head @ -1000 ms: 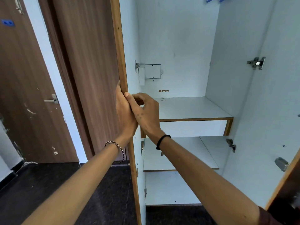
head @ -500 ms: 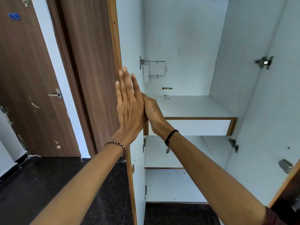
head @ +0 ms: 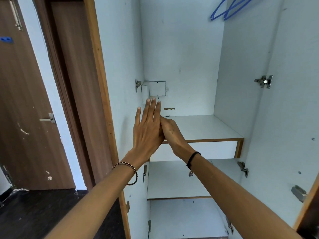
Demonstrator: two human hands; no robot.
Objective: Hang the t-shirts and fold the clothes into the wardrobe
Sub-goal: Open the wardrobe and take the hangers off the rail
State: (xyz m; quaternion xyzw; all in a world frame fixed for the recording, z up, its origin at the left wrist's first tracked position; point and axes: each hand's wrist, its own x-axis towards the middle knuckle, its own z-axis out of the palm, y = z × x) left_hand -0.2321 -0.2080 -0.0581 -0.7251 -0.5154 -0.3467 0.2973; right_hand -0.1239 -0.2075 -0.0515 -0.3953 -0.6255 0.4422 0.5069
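1 head-worn wide-angle view faces straight into the open wardrobe (head: 181, 49) from close range.

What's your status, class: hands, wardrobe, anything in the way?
Left hand open, fingers straight; right hand against it, fingers hidden. Wardrobe open, blue hangers up top, no clothes seen. Shelves unblocked.

The fingers of the right hand (head: 172, 133) are hidden behind the left hand (head: 148, 130), so their pose cannot be told. At the upper right, the two blue plastic clothes hangers (head: 229, 9) are cut off by the top edge. The white-lined wooden wardrobe (head: 181, 49) runs off the bottom and right edges. On the brown wooden room door (head: 22, 118), which is cut by the left edge, a small blue mark (head: 6, 39) at the upper left is too small to identify. So is the tiny charm (head: 190, 173) under the black wrist band (head: 192, 158).
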